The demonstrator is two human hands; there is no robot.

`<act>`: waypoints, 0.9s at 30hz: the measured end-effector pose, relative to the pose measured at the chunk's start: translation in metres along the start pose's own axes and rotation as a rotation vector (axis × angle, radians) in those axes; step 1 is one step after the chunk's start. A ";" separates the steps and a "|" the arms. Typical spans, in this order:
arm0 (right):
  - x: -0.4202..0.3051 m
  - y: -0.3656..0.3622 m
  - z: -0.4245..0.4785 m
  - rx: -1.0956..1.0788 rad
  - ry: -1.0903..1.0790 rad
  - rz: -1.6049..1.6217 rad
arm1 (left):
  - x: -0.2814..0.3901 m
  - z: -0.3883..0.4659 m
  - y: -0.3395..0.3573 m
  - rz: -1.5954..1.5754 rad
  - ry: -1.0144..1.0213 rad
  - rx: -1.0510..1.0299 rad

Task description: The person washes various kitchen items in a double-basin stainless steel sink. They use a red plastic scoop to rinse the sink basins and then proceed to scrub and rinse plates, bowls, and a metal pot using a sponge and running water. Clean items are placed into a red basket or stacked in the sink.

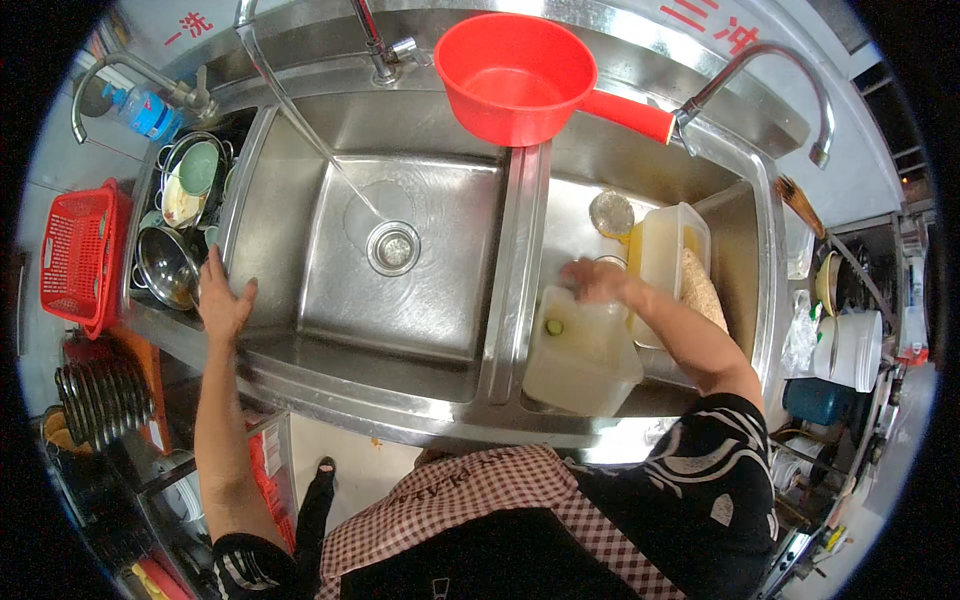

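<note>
My left hand (224,298) rests on the steel rim between the left and middle basins, fingers spread and holding nothing. In the right basin, my right hand (600,282) is blurred and grips the far edge of a translucent plastic container (589,367). This container looks tilted, with a small green piece (554,328) inside. Beside it, partly behind my right forearm, stands another translucent plastic container (660,240) with a tan, rough-textured thing (699,289) against it. Farther back lies a round mesh scourer or strainer (611,214).
Water runs from a tap (277,82) into the middle basin (405,315). A red plastic dipper (517,82) sits across the back of the divider. Dirty dishes and pans (169,266) fill the left basin, beside a red plastic basket (84,259). Another tap (817,142) arches at right.
</note>
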State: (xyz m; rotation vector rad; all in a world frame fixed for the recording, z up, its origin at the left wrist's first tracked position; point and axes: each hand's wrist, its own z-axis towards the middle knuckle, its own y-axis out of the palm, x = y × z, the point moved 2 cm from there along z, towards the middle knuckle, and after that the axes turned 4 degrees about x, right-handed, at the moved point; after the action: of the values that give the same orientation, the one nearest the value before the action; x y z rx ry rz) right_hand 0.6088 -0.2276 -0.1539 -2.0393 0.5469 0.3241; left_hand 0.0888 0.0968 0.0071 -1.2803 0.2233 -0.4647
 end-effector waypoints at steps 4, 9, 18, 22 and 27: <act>-0.015 -0.024 -0.037 -0.158 -0.009 -0.079 | -0.001 0.001 0.003 0.035 -0.010 0.003; 0.022 -0.016 0.009 -0.088 0.047 -0.355 | -0.002 0.000 0.002 0.043 -0.044 -0.016; 0.010 0.004 0.014 0.308 0.774 0.215 | -0.003 0.000 0.006 0.055 -0.068 -0.014; 0.023 0.001 0.009 0.380 0.746 0.268 | -0.001 -0.001 0.002 0.058 -0.068 -0.022; 0.069 -0.012 0.013 0.389 0.580 0.442 | 0.001 0.001 0.002 0.081 -0.054 -0.038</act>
State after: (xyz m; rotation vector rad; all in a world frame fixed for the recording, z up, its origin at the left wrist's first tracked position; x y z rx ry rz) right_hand 0.6742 -0.2279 -0.1815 -1.6010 1.3159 -0.1272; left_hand 0.0910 0.0978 0.0061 -1.3136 0.2389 -0.3578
